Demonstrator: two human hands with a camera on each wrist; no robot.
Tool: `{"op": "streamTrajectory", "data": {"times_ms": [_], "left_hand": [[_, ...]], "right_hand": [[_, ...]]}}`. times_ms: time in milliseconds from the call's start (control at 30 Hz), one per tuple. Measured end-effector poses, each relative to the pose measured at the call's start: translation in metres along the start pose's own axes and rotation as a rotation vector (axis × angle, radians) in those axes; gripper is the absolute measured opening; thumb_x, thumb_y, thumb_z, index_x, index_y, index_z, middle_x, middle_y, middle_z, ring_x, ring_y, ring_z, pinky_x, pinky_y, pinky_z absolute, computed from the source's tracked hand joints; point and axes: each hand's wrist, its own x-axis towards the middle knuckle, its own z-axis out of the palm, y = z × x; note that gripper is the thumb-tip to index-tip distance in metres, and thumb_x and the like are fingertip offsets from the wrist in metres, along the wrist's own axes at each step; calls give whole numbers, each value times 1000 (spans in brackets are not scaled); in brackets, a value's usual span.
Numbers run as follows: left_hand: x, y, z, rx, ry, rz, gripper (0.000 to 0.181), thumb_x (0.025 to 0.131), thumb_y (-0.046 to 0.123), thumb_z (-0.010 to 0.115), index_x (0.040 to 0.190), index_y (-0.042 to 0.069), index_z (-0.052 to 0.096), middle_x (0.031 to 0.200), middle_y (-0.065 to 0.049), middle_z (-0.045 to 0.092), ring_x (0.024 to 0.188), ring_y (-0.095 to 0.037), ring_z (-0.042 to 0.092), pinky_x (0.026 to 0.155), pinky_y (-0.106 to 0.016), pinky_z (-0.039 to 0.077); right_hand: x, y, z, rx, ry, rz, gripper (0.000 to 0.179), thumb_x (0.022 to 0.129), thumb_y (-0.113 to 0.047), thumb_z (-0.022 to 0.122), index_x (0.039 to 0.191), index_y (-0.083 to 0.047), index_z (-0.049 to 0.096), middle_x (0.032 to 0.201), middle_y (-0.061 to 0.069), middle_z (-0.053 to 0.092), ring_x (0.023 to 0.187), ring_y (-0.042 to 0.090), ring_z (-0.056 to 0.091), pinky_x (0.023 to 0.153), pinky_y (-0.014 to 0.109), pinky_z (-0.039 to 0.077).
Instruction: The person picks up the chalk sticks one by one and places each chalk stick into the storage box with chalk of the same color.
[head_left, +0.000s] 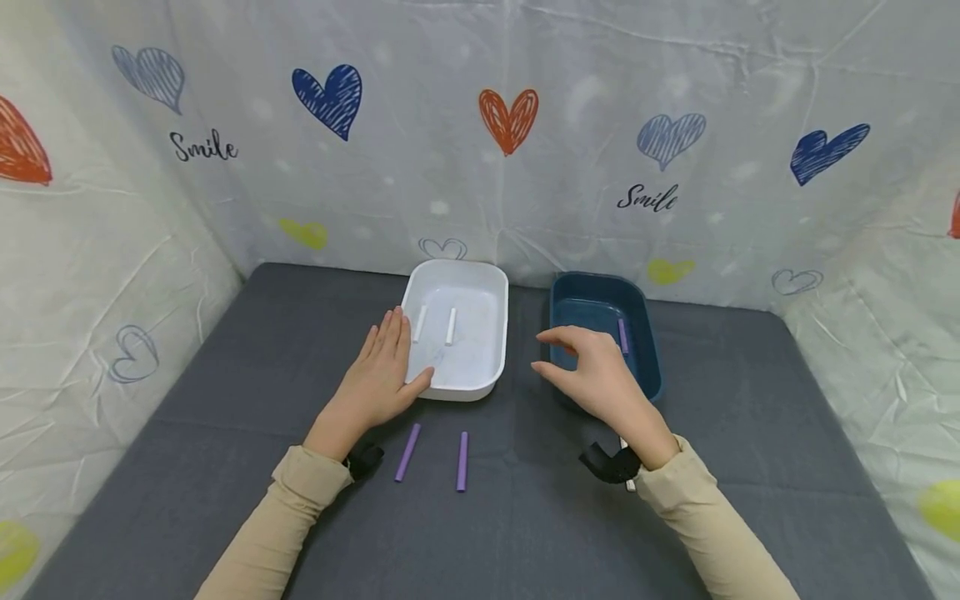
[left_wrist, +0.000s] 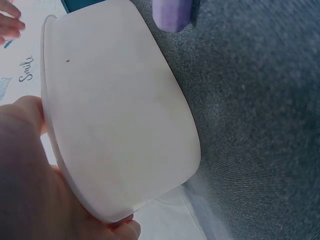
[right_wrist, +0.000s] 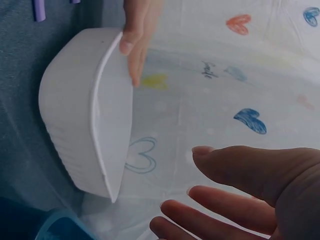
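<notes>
My left hand (head_left: pixel 381 375) rests at the near left corner of a white basin (head_left: pixel 501 333), fingers straight along its left side and thumb across the near rim. Two white chalk-like sticks, one of them nearer the middle (head_left: pixel 451 326), lie inside. The left wrist view shows the basin's outer wall (left_wrist: pixel 120 110) close up. Over the near left part of a dark blue basin (head_left: pixel 651 350) hovers my right hand (head_left: pixel 596 371), thumb and fingers spread apart with nothing between them. One purple chalk-like stick (head_left: pixel 623 336) lies in that basin, beyond the right hand.
Two more purple sticks, a left one (head_left: pixel 407 452) and a right one (head_left: pixel 462 462), lie on the grey tabletop (head_left: pixel 517 517) in front of the white basin. A pale curtain (head_left: pixel 420 125) printed with hearts hangs behind the table and along both sides.
</notes>
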Motion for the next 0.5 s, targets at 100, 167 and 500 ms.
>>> {"op": "streamTrajectory", "data": {"times_ms": [100, 167, 500], "left_hand": [[-1, 1, 0, -1, -7, -2, 89, 102, 49, 42, 153, -12, 3, 161, -28, -5, 150, -39, -5, 120, -52, 3], [-1, 0, 1, -6, -7, 1, 89, 102, 49, 42, 153, -12, 1, 161, -28, -5, 150, -39, -5, 120, -52, 2], [0, -2, 2, -2, 3, 5, 89, 102, 50, 41, 153, -13, 4, 161, -29, -4, 150, -39, -5, 120, -52, 3]], "right_hand": [[-10, 4, -3, 23, 7, 12, 36, 89, -21, 76, 122, -8, 70, 121, 7, 68, 111, 26, 64, 94, 44, 52], [-17, 7, -5, 39, 10, 14, 37, 88, -22, 77, 122, -8, 70, 122, 7, 68, 113, 26, 64, 94, 43, 52], [-50, 37, -23, 207, -27, 44, 43, 89, -26, 77, 130, -16, 65, 129, 1, 64, 120, 23, 61, 98, 40, 51]]}}
